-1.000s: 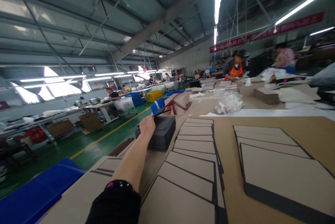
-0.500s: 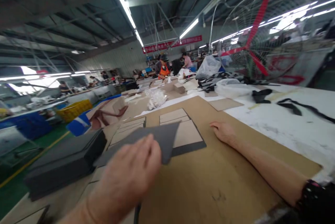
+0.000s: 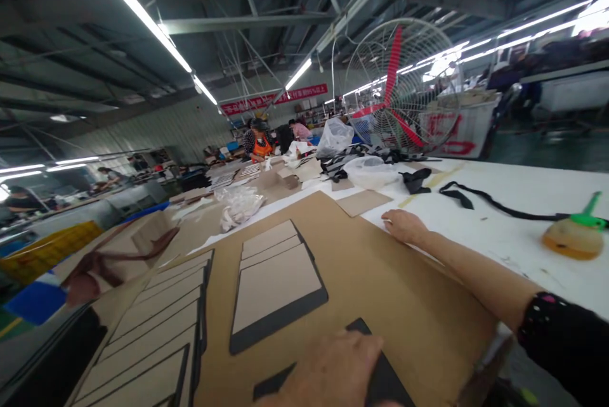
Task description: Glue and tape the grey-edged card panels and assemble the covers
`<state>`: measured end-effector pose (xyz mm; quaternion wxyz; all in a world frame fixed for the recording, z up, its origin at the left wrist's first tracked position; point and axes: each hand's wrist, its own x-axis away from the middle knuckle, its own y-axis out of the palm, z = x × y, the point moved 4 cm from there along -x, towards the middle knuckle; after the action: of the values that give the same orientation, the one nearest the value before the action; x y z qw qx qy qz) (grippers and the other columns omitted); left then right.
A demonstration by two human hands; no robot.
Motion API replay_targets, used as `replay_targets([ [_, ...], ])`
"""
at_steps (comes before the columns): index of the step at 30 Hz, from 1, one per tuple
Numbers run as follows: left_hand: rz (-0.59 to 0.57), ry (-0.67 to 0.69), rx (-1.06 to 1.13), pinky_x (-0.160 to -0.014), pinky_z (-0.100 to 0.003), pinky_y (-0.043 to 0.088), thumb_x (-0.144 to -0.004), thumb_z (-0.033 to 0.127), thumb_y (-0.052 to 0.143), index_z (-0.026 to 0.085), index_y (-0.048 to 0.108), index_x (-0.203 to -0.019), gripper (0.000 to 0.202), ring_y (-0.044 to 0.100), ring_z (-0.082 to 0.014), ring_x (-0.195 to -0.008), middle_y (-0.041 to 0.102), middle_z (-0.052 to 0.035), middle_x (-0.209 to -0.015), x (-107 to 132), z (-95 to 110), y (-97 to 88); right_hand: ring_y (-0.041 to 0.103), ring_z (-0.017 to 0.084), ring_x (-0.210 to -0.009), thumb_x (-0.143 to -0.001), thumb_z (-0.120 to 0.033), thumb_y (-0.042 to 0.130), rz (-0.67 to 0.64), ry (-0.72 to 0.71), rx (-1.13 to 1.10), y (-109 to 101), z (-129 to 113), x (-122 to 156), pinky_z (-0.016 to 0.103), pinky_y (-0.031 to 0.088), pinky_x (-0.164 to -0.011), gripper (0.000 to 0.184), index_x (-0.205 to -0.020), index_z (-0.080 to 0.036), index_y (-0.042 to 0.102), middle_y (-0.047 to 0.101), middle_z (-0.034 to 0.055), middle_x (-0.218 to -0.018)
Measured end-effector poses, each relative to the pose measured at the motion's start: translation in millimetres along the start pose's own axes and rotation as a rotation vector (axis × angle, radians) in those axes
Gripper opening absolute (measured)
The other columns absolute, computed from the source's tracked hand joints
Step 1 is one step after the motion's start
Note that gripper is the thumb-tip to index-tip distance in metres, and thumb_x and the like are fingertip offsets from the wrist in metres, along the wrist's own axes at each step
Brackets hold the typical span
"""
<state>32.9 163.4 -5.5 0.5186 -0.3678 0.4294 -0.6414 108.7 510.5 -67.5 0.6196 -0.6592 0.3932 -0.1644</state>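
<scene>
My left hand (image 3: 333, 369) is at the bottom of the view, fingers closed over a dark grey sheet (image 3: 387, 380) that lies low on the big brown cardboard sheet (image 3: 380, 280). My right hand (image 3: 404, 226) rests flat with fingers stretched out on the far right edge of that cardboard, holding nothing. Just beyond my left hand lies a small stack of tan boards with dark borders (image 3: 278, 283). A long overlapping row of the same boards (image 3: 157, 331) runs along the left.
A large fan with red blades (image 3: 399, 87) stands behind the white table top (image 3: 499, 229). An orange bottle with a green cap (image 3: 575, 237), black straps (image 3: 476, 199) and plastic bags (image 3: 238, 204) lie there. Co-workers (image 3: 259, 141) work far down the table.
The view swung right from the aisle to the table. My left hand took a dark sheet off the stack at the left and brought it down onto the cardboard. My right hand stayed put.
</scene>
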Motion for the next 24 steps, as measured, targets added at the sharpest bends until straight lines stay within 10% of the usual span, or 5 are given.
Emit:
replay_targets([
  [4,-0.018,-0.149,0.056,-0.098,-0.043,0.043,-0.081,0.031,0.06,0.016,0.061,-0.12,0.042,0.058,-0.0314,-0.114,0.064,-0.0142,-0.122,-49.4,-35.1,-16.2,0.055,0.027,-0.117,-0.089,-0.027,0.047,-0.033,-0.045,0.054,12.4,2.9,-49.3,0.037,0.041,-0.099,0.034,-0.116,-0.016,0.065,0.064,0.0145,-0.121],
  [13,0.098,-0.115,0.146,-0.098,-0.042,0.043,-0.083,0.031,0.055,0.018,0.064,-0.11,0.031,0.054,-0.0268,-0.109,0.064,-0.0089,-0.115,-134.2,-65.3,28.9,0.053,0.031,-0.122,-0.076,-0.026,0.058,-0.229,-0.192,0.118,53.3,8.2,-135.5,0.038,0.042,-0.099,0.056,-0.13,-0.011,0.057,0.057,0.0185,-0.133],
  [24,0.208,-0.198,0.167,-0.098,-0.044,0.042,-0.082,0.019,0.05,0.018,0.063,-0.112,0.033,0.047,-0.0266,-0.112,0.058,-0.0091,-0.12,-146.1,-54.1,52.3,0.066,0.031,-0.1,-0.075,-0.038,0.058,-0.339,-0.287,0.187,50.6,8.4,-150.9,0.04,0.047,-0.084,0.041,-0.107,-0.014,0.072,0.071,0.0182,-0.108],
])
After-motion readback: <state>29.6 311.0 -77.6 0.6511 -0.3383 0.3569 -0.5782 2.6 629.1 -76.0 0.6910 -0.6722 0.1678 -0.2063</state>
